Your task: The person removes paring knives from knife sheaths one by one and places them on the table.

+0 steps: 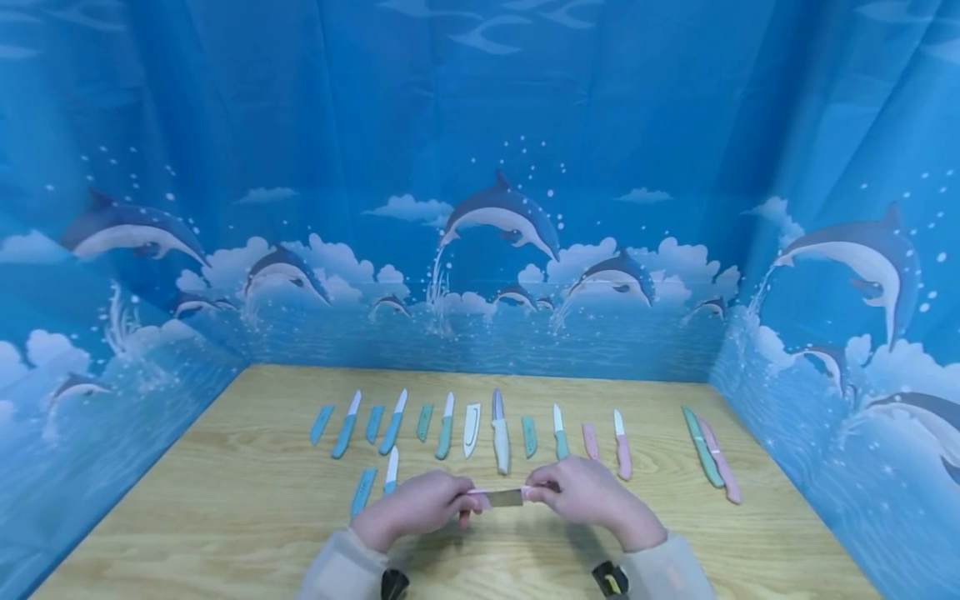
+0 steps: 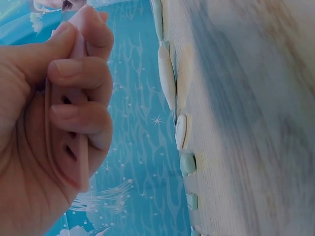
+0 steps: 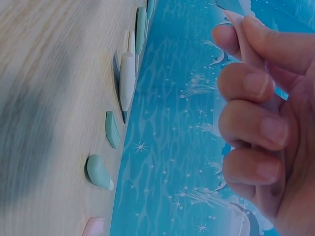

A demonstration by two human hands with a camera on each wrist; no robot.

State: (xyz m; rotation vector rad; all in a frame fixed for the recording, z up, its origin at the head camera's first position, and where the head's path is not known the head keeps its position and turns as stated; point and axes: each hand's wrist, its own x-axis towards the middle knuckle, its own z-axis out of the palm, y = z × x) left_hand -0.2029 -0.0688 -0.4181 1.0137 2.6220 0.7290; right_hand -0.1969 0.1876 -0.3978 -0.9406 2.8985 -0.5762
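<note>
My two hands are nearest to me, held together just above the near edge of the table (image 1: 225, 533), sleeves and wrist cameras showing below them. My left hand (image 1: 420, 506) has its fingers curled round a pink sheath (image 2: 74, 142), which the left wrist view shows clamped flat between thumb and fingers; my right hand (image 1: 581, 496) is curled round a pink handle (image 3: 256, 59), with the knife blade (image 1: 501, 498) bridging the gap between the two hands, level and crosswise to me. I judge that I am at the joint of blade and sheath, either sliding the one into the other or drawing them apart; I cannot tell which from here. The next move, as I judge it, calls for keeping the blade square to the mouth of the sheath and my left fingers clear of the edge. Beyond my hands lies a row of small knives and loose sheaths: a blue knife (image 1: 346, 427) well to the left, a white knife (image 1: 500, 433) straight behind my hands with a white sheath (image 1: 471, 429) just left of it, a pink knife (image 1: 622, 447) to the right, and a green and pink pair (image 1: 712, 454) farthest right. A blue sheath (image 1: 363, 492) lies just left of my left hand. I can read no brand, label or writing on any of it; the backdrop (image 1: 480, 208) shows only dolphins and clouds.
</note>
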